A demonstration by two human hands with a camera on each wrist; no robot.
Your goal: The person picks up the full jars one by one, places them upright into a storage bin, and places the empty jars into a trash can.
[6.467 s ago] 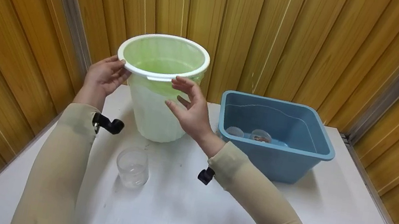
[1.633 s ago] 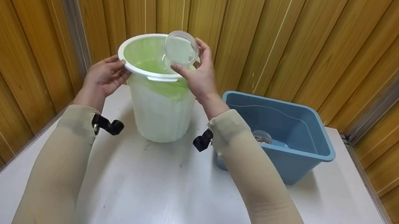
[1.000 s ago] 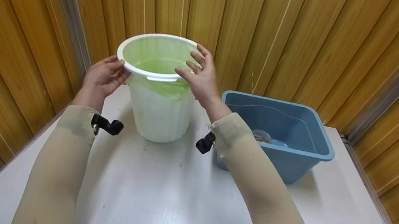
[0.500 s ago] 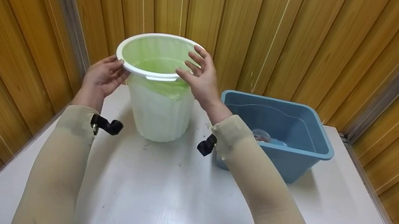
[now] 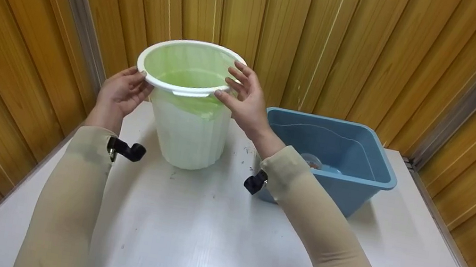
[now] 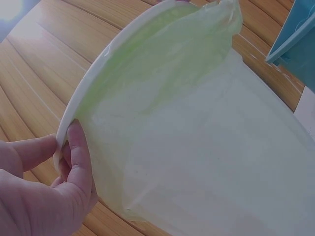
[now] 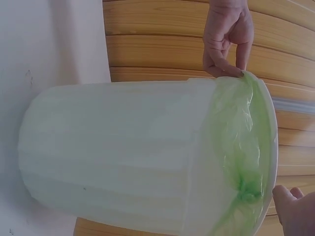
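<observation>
A person's left hand [image 5: 119, 94] pinches the white rim of a pale bucket [image 5: 185, 132] lined with a green bag [image 5: 181, 67], thumb and fingers curled over the lip on its left side. The bucket stands upright on a white table [image 5: 211, 244], near the wood-panelled wall [image 5: 329, 38]. At the rim's right side, the right hand [image 5: 245, 101] holds nothing, its fingers spread and relaxed; whether the fingertips actually touch the rim is hard to tell from these angles. Just right of that arm sits a blue tub [image 5: 355, 190], holding a small clear cup [image 5: 311, 160] that is only partly visible.
</observation>
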